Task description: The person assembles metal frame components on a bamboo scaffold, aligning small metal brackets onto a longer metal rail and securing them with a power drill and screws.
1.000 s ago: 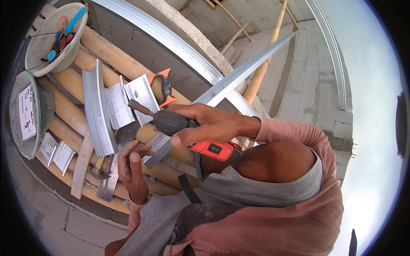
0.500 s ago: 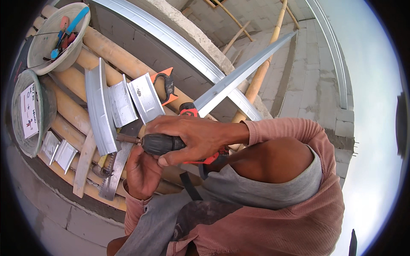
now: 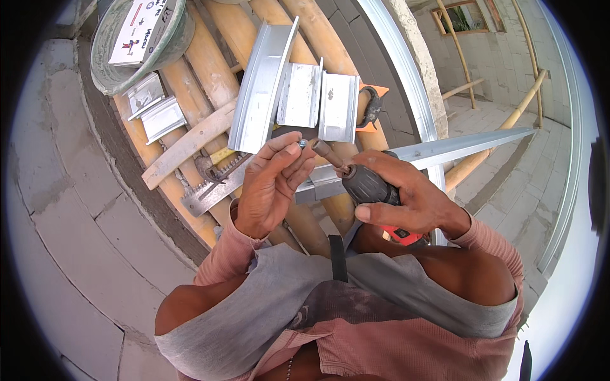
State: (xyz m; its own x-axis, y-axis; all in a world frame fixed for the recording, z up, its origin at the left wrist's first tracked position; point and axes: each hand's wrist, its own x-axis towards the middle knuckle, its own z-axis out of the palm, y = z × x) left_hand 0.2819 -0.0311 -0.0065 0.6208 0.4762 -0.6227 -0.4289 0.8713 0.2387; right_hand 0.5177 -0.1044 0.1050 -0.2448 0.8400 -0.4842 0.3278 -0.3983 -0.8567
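My right hand (image 3: pixel 413 197) grips a black and red cordless drill (image 3: pixel 372 185), its socket bit (image 3: pixel 327 152) pointing up and left. Between thumb and fingertips, my left hand (image 3: pixel 270 181) pinches a small metal screw (image 3: pixel 302 144), its head close to the bit's open end with a slight gap. Just beyond my hands lie cut lengths of silver metal channel (image 3: pixel 264 89): one long, two shorter (image 3: pixel 338 105). Beside my left hand, a saw blade (image 3: pixel 213 193) rests on the bamboo poles (image 3: pixel 216 76), with a hammer (image 3: pixel 206 168) partly hidden near it.
A grey bucket (image 3: pixel 181 47) holding a printed white box (image 3: pixel 143 28) stands at the upper left, near two small channel offcuts (image 3: pixel 162 119). A wooden strip (image 3: pixel 190 143) crosses the poles. An orange and black saw handle (image 3: pixel 372 108) and a long metal channel (image 3: pixel 467 147) lie to the right.
The view has swung left. My left hand, earlier below the drill's tip and partly hidden, now shows a pinched screw near the bit. The drill has turned to point more upward.
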